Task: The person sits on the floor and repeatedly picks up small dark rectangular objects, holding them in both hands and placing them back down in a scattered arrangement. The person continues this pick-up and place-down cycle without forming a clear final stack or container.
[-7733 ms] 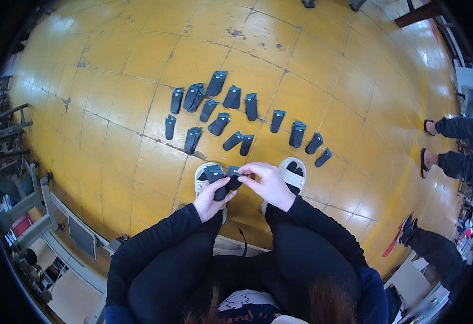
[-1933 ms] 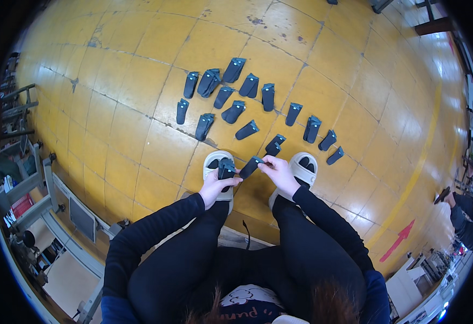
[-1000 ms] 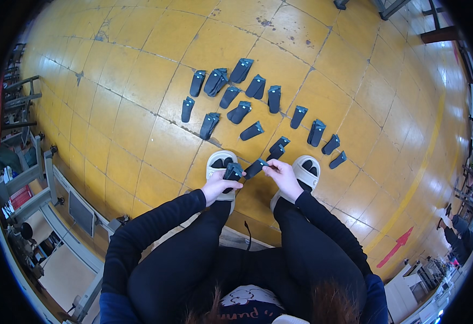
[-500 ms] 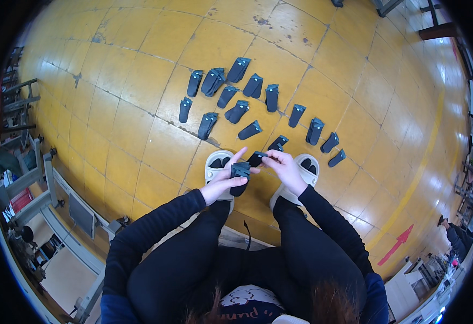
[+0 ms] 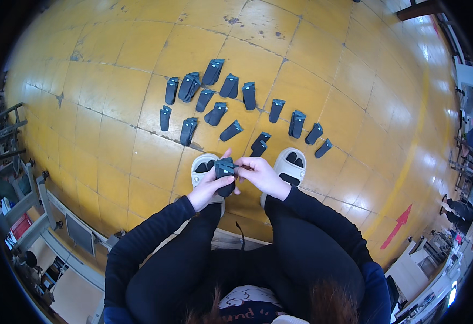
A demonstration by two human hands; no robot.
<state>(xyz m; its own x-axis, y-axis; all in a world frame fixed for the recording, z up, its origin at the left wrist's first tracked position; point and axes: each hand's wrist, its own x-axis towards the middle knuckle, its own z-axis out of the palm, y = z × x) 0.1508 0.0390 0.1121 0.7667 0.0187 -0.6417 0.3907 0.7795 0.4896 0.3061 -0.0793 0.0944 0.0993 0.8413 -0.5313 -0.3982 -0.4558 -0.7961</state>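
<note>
far left: metal racks and shelving (image 5: pixel 15 178) along the wall, outside the work area. yellow tiled floor (image 5: pixel 112 59) runs across the whole view, cracked in places.

on the floor ahead, a loose spread of dark folded sock bundles (image 5: pixel 215 102), roughly two ragged rows running left to right, most lying apart, a few touching or overlapping near the upper left. the nearest one (image 5: pixel 259 144) lies just beyond the hands.

left sandal (image 5: pixel 201 164), pale, open-toed, planted on the tile. just right of it the left hand (image 5: pixel 207 189) is curled around the lower part of a dark sock bundle (image 5: pixel 225 175), thumb up along one side, fingers wrapped underneath: closed on it, holding it off the floor above the gap between the feet.

right hand (image 5: pixel 262 175) meets the same bundle from the right, fingertips pinched on its upper edge; exact grip on the fabric too small to tell, but it is closed on the piece, not open.

right sandal (image 5: pixel 289 164) beside it. far right: a red arrow (image 5: pixel 398 227) painted on the floor, other people's legs and clutter at the rim.

judgement: the step in hand looks like folding or tucking this one bundle, both hands working it. next move likely calls for finishing the tuck at the top edge, then a free spot in the spread.
</note>
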